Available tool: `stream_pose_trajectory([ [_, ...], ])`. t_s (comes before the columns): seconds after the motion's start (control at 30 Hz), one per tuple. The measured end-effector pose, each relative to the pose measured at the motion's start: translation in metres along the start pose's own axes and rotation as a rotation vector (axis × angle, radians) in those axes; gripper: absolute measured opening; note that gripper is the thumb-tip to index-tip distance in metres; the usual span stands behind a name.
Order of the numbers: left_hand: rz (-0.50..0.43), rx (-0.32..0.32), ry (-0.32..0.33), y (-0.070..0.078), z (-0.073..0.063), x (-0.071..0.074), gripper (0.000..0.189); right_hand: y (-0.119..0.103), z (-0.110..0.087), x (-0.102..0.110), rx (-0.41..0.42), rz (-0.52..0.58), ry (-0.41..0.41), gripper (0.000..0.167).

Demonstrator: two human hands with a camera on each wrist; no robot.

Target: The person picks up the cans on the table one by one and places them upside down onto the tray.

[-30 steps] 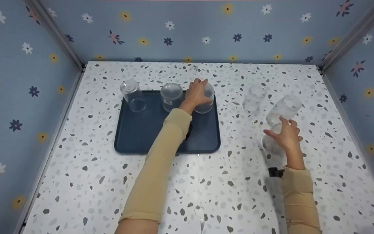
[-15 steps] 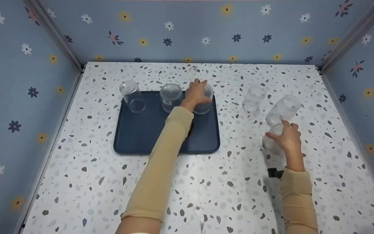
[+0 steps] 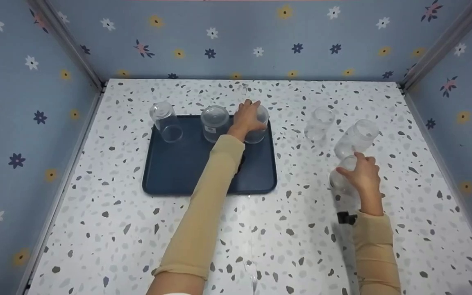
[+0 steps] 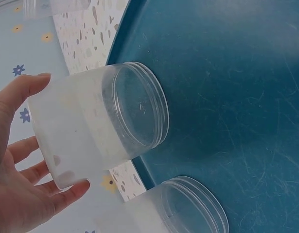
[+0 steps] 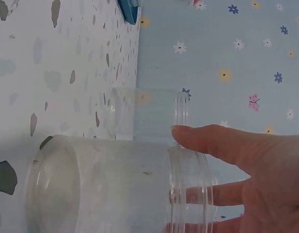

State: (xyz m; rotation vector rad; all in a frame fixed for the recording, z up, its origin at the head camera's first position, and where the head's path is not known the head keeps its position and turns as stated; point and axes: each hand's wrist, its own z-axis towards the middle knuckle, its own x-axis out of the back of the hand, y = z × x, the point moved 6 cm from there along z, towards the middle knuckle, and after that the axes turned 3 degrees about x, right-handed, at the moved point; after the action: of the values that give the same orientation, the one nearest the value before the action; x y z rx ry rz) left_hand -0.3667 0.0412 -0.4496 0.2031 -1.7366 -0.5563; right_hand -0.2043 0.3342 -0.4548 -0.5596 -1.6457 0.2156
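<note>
So the left hand (image 3: 247, 119) has its fingers wrapped around a clear plastic jar with a frosted band (image 4: 98, 121), mouth down on the far right corner of the dark blue tray (image 3: 178, 172). The jar's long axis runs straight up, directly under the palm. Two more upside-down clear jars (image 3: 215, 123) sit in a row to its left.

The right hand (image 3: 363, 174) grips another clear plastic jar (image 5: 100, 187) by its threaded mouth end, standing on the speckled white tabletop (image 3: 260, 237) well right of the tray. Two more clear jars (image 3: 357, 137) stand just beyond it.
</note>
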Motion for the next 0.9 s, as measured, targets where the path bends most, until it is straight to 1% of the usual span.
stream_pose_trajectory([
  [0.2, -0.007, -0.017, 0.033, 0.0, 0.0, -0.004, 0.08, 0.003, 0.0, -0.001, -0.002, 0.007, 0.007, 0.076],
  [0.33, -0.016, -0.025, 0.05, 0.0, 0.0, -0.006, 0.079, 0.003, -0.001, 0.002, 0.018, 0.009, 0.036, 0.075],
  [0.53, -0.008, -0.017, 0.041, -0.001, -0.001, -0.006, 0.082, -0.004, -0.002, 0.006, 0.08, 0.043, 0.09, 0.072],
  [0.63, -0.008, -0.012, 0.038, -0.001, -0.002, -0.005, 0.084, -0.01, -0.003, 0.005, 0.124, 0.068, 0.091, 0.071],
  [0.73, -0.016, -0.01, 0.048, 0.001, -0.003, -0.001, 0.085, -0.017, -0.002, 0.002, 0.166, 0.097, 0.082, 0.07],
  [0.9, -0.021, -0.004, 0.068, 0.002, -0.006, 0.007, 0.083, -0.029, -0.001, -0.004, 0.211, 0.146, 0.078, 0.069],
])
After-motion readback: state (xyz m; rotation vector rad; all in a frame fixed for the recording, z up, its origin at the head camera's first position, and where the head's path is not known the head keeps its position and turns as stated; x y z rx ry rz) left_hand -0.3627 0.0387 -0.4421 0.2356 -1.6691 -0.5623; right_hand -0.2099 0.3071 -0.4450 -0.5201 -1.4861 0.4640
